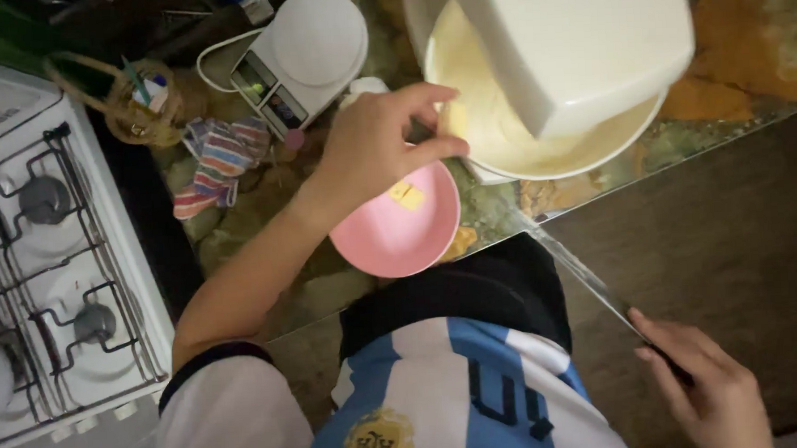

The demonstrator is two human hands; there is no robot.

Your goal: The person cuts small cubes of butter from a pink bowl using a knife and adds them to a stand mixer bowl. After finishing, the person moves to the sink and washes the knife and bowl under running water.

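My left hand (379, 142) hovers over a pink plate (390, 238) with a small yellow piece of butter (406, 195) on it. Its thumb and forefinger are curled at the rim of a white mixing bowl (593, 157) of pale batter (479, 113). Whether anything is pinched between them is unclear. The white head of a stand mixer (578, 37) hangs over the bowl. My right hand (706, 390), low at the right, grips a long knife (580, 274), blade pointing toward the counter edge.
A white kitchen scale (306, 49), a striped cloth (217, 160) and a small basket (142, 105) lie on the mottled counter. A white gas stove (51, 266) stands at the left. Dark floor lies at the right, beyond the counter edge.
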